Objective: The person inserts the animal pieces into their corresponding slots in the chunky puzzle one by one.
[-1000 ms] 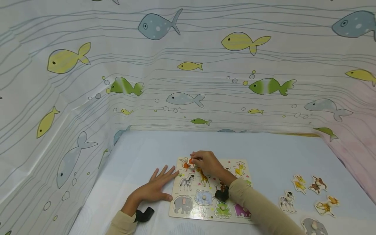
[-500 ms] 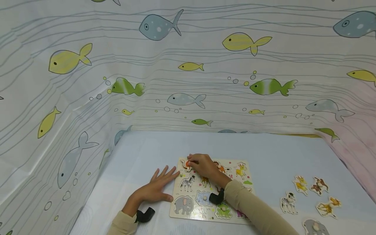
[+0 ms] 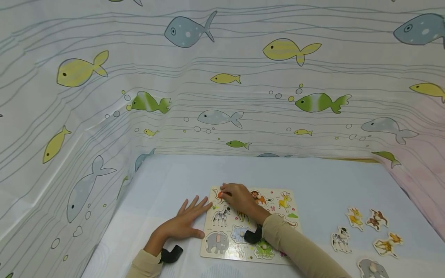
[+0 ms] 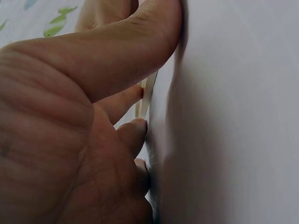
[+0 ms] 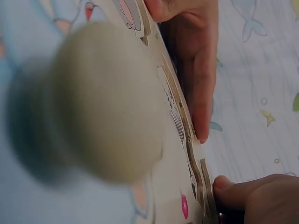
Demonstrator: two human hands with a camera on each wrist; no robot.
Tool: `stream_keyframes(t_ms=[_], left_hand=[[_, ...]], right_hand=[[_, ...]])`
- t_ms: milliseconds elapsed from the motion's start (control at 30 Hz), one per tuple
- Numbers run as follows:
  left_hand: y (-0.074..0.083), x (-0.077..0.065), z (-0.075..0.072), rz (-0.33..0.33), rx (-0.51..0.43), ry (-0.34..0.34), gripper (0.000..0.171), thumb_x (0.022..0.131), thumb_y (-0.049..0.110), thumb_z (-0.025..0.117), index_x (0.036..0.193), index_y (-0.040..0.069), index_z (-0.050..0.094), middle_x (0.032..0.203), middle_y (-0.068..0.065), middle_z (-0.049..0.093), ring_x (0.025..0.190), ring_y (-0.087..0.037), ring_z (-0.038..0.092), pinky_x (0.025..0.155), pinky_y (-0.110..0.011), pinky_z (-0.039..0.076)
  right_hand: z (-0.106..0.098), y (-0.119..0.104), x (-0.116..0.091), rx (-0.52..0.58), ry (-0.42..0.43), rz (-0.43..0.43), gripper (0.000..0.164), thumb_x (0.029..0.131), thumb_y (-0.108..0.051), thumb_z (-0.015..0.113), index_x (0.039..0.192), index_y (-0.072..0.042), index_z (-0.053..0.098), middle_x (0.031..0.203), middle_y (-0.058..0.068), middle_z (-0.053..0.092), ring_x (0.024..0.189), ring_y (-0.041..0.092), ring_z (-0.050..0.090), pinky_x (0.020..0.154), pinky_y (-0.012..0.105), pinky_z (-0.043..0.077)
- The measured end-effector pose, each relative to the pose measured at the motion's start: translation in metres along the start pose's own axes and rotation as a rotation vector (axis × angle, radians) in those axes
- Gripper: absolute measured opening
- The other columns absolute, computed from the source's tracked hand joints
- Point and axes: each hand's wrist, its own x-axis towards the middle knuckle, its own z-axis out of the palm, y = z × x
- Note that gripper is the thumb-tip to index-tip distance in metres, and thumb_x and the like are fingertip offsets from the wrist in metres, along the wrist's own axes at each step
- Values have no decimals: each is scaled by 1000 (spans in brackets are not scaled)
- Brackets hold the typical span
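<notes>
My right hand pinches an orange animal puzzle piece at the top left corner of a wooden puzzle board. The fingers cover much of that piece in the head view, so whether it sits fully in its recess is hidden. My left hand lies on the table with fingers spread, fingertips at the board's left edge. In the left wrist view, the left hand's thumb is near the camera. A blurred round knob fills much of the right wrist view, with right-hand fingers at the board's edge.
Several loose knobbed pieces lie right of the board: a zebra, a giraffe, an elephant, a yellow antelope and a brown monkey. A fish-patterned curtain surrounds the table.
My right hand has moved slightly left and down, bringing the orange piece over the board's top left corner. The lion on the board has come into view. My left hand has stayed put.
</notes>
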Motion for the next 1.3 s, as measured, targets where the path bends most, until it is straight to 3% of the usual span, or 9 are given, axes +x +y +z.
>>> stream_keyframes(t_ms=[167,567,900,1300], left_hand=[[0,0,0,1,2,2,98,81,44,76,160,17,25,169,-13,11,154,-46,-5,118,-68,-12],[0,0,0,3,-8,0,99,80,44,76,160,17,25,168,-14,11,154,-46,-5,118,-68,-12],[1,0,-1,-29,15,-13,99,80,45,76,160,21,23,169,-8,9,155,-42,-6,120,-65,-12],[3,-2,-1,-7,1,2,98,81,44,76,159,15,26,168,-15,12,153,-47,-4,118,-69,-12]], right_hand=[[1,-2,0,-40,8,-1,17,93,-20,71,104,-9,79,120,5,74,121,21,66,99,36,56],[-1,-2,-1,-2,13,-30,16,92,-17,71,102,-7,79,119,8,74,120,23,66,97,36,57],[-4,-5,0,-10,-19,-17,21,94,-18,69,109,-6,77,122,9,73,122,25,65,101,41,54],[-1,-5,1,-54,-64,11,24,95,-20,68,113,-8,76,130,7,68,128,22,61,105,38,52]])
